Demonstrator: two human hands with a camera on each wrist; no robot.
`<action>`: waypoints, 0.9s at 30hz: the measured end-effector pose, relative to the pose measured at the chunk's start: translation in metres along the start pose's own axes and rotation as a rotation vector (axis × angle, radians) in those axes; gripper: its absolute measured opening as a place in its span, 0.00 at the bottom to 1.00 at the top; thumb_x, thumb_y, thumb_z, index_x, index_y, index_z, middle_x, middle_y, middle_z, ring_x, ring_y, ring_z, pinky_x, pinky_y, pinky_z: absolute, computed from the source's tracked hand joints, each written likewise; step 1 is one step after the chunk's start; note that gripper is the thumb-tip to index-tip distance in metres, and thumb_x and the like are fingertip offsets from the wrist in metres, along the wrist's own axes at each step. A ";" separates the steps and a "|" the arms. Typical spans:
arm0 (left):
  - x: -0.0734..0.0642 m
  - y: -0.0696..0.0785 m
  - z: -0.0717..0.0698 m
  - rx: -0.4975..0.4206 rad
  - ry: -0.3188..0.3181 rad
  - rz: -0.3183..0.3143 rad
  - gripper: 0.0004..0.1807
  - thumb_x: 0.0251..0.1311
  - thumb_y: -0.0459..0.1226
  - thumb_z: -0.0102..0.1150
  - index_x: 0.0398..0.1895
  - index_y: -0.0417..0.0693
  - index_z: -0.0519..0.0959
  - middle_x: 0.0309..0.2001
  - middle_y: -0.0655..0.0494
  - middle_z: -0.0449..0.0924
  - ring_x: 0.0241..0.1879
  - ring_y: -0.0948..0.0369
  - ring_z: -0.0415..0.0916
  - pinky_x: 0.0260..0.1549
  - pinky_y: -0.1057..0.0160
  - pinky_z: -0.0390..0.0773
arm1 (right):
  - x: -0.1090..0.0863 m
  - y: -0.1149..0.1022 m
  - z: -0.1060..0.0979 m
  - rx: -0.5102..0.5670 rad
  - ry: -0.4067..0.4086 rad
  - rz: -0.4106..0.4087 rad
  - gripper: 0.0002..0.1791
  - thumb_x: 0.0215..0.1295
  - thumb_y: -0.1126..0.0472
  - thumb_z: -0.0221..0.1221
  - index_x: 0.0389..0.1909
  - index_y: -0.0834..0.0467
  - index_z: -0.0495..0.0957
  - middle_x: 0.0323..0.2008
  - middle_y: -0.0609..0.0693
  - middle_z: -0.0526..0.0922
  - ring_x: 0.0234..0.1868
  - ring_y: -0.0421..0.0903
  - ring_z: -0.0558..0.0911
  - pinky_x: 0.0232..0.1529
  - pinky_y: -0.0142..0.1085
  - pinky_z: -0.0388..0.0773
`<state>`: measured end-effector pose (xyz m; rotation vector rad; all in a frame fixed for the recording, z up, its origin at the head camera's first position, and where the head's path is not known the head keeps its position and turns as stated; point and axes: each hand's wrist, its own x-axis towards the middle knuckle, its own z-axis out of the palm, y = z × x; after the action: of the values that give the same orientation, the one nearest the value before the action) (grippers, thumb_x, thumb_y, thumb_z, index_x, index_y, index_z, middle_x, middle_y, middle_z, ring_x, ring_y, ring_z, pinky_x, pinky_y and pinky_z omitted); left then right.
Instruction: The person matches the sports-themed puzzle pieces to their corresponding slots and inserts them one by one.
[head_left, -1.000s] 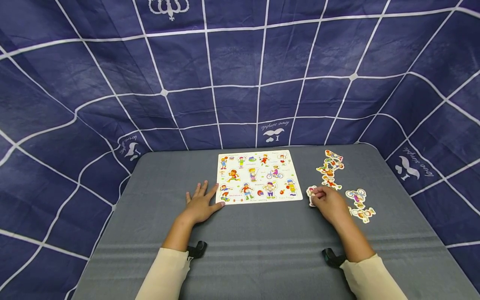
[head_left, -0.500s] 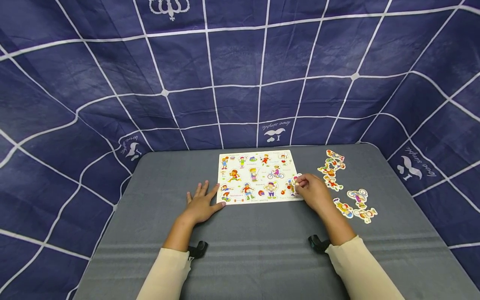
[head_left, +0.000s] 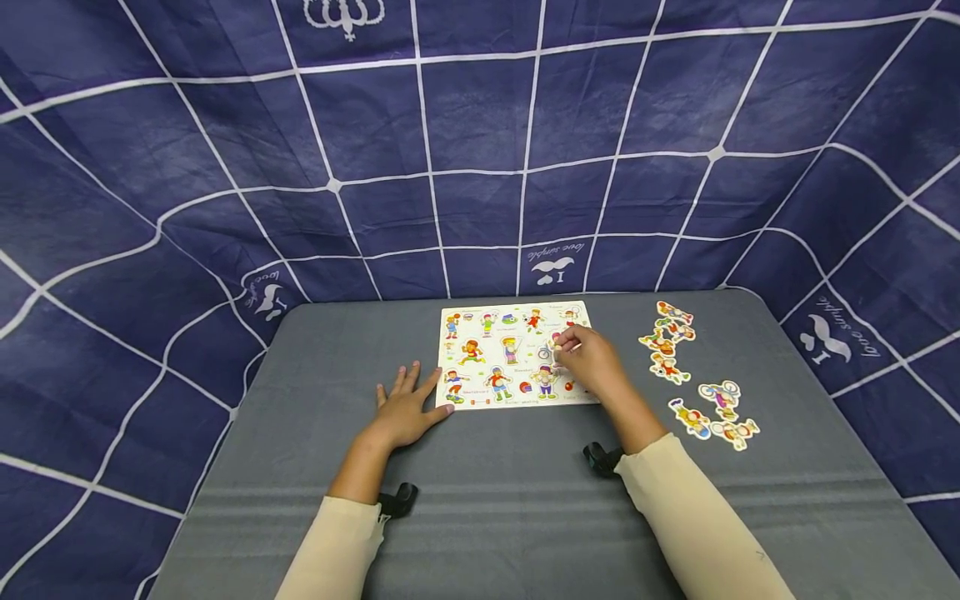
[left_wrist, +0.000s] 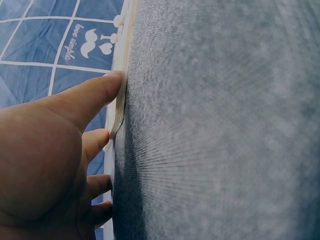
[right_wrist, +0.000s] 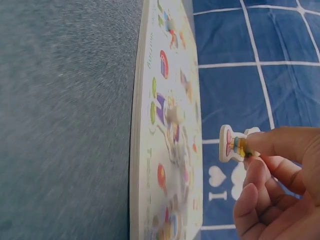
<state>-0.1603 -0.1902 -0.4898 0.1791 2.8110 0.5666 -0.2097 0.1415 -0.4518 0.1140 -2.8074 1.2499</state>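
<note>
A white puzzle board (head_left: 491,405) printed with small sports figures lies on the grey table. My left hand (head_left: 403,414) rests spread on the table at the board's left side. Its thumb (left_wrist: 114,85) and a fingertip touch the board's edge, as the left wrist view shows. My right hand (head_left: 594,364) is over the right part of the board, hiding some figures there. In the right wrist view it pinches a small wooden puzzle piece (right_wrist: 232,144) by thumb and fingers. That piece is held apart from the board surface; its upper part is hidden by the fingers.
Loose figure pieces lie right of the board: several in a far cluster (head_left: 663,367), and nearer ones including a bicycle piece (head_left: 724,400), a blue-and-yellow figure piece (head_left: 690,418) and another piece (head_left: 735,432). A dark blue cloth (head_left: 480,208) with white lines rises behind the table.
My right hand has carried the pinched puzzle piece leftward from the table beside the board, past its right edge, to above its right part. The left hand stays in place.
</note>
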 end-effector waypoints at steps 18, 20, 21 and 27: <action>-0.001 0.004 -0.001 -0.007 0.019 0.002 0.43 0.66 0.63 0.55 0.81 0.63 0.55 0.83 0.42 0.40 0.82 0.40 0.32 0.70 0.24 0.32 | 0.050 -0.018 0.037 -0.076 -0.049 -0.066 0.05 0.64 0.63 0.64 0.38 0.58 0.80 0.35 0.52 0.81 0.36 0.48 0.77 0.40 0.38 0.71; -0.001 0.003 -0.001 -0.010 0.019 0.001 0.43 0.66 0.63 0.55 0.81 0.63 0.55 0.83 0.42 0.39 0.82 0.40 0.31 0.71 0.24 0.32 | 0.057 -0.020 0.041 -0.105 -0.050 -0.090 0.05 0.64 0.63 0.64 0.39 0.57 0.80 0.35 0.51 0.80 0.36 0.48 0.77 0.40 0.38 0.72; -0.001 0.003 -0.001 -0.011 0.019 0.001 0.43 0.67 0.63 0.55 0.81 0.63 0.55 0.83 0.42 0.39 0.82 0.40 0.31 0.71 0.24 0.31 | 0.060 -0.022 0.044 -0.128 -0.051 -0.099 0.05 0.64 0.62 0.64 0.39 0.57 0.80 0.36 0.51 0.80 0.36 0.47 0.77 0.40 0.38 0.72; 0.000 0.002 -0.001 -0.012 0.015 0.002 0.43 0.66 0.63 0.55 0.81 0.64 0.54 0.83 0.42 0.39 0.82 0.41 0.31 0.71 0.24 0.31 | 0.074 -0.032 0.054 -0.232 -0.079 -0.168 0.07 0.65 0.63 0.64 0.42 0.58 0.79 0.37 0.50 0.79 0.38 0.47 0.77 0.42 0.40 0.75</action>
<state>-0.1601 -0.1883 -0.4881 0.1754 2.8220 0.5877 -0.2823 0.0766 -0.4573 0.3850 -2.9115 0.8976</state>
